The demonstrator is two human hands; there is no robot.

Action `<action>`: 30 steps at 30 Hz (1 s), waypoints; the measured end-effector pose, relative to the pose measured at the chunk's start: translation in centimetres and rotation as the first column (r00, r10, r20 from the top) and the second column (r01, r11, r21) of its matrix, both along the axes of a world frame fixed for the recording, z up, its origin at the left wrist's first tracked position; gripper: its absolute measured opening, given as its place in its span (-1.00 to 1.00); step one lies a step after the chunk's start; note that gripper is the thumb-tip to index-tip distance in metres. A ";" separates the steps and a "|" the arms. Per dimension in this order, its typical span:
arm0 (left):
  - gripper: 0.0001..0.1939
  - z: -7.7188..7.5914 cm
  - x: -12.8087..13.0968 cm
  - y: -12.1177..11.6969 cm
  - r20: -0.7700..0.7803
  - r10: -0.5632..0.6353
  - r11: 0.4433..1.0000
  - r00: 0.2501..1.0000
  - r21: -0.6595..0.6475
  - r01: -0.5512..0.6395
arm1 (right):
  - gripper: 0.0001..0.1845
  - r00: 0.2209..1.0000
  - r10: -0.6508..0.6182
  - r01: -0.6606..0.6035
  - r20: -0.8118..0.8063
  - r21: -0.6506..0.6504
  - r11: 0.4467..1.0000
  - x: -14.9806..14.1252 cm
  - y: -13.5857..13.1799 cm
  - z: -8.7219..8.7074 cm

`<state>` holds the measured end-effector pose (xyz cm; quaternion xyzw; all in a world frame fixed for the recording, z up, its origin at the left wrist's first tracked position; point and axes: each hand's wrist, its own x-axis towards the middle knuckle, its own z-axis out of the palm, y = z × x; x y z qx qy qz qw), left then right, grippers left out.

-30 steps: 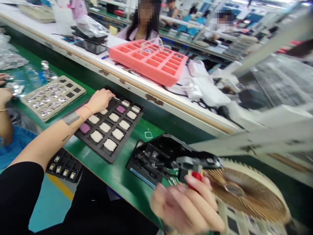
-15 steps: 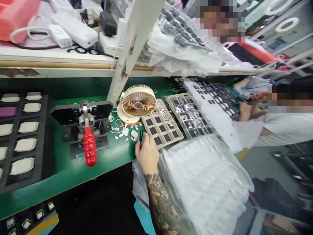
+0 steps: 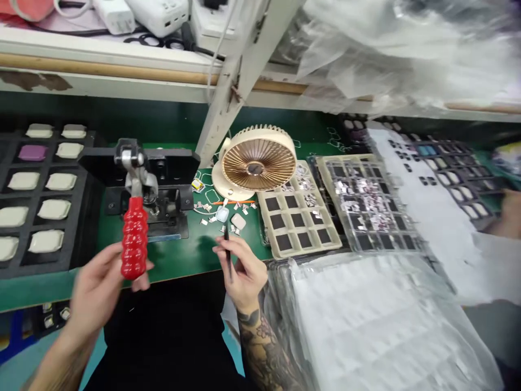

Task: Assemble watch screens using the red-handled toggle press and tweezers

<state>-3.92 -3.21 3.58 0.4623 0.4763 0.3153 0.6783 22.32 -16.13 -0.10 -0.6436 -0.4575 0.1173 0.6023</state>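
My right hand [image 3: 244,271] is closed around black tweezers [image 3: 228,252], held upright over the green mat's front edge. Just beyond their tip lie a pale blue square piece [image 3: 222,214], a beige rounded piece [image 3: 238,221] and several tiny metal-and-white parts. My left hand [image 3: 97,285], slightly blurred, is at the lower end of the red ribbed handle [image 3: 134,239] of a black clamp fixture [image 3: 166,212]. Its fingers are curled and pass behind the handle, which hides what they hold, if anything. Whether they touch the handle, I cannot tell.
A cream desk fan [image 3: 258,163] stands behind the small parts. Right of it are two compartment trays [image 3: 299,220] [image 3: 366,201] and a bubble-wrap stack [image 3: 378,320]. A black foam tray [image 3: 77,217] of white pieces lies left. A white post [image 3: 228,103] rises behind; another person's hand [image 3: 512,212] shows far right.
My left hand has come into view at the red handle. My right hand has turned and drawn back from the parts with the tweezers. The view has shifted right and closer.
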 end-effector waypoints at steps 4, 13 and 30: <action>-0.41 -2.5 4.2 -1.7 0.072 -0.115 0.993 0.991 0.017 0.114 | -0.79 0.994 -0.041 0.051 0.104 -0.100 0.994 -1.1 2.4 -1.2; -0.61 -2.8 5.5 -2.4 0.094 -0.147 0.988 0.985 0.066 0.141 | -0.72 0.962 0.110 -0.082 -0.250 0.121 0.989 -4.3 1.8 -0.1; -0.44 -3.1 5.2 -3.4 0.124 -0.128 0.987 0.984 0.115 0.114 | -0.83 0.814 0.177 -0.206 -0.553 0.010 0.978 -5.5 3.0 0.2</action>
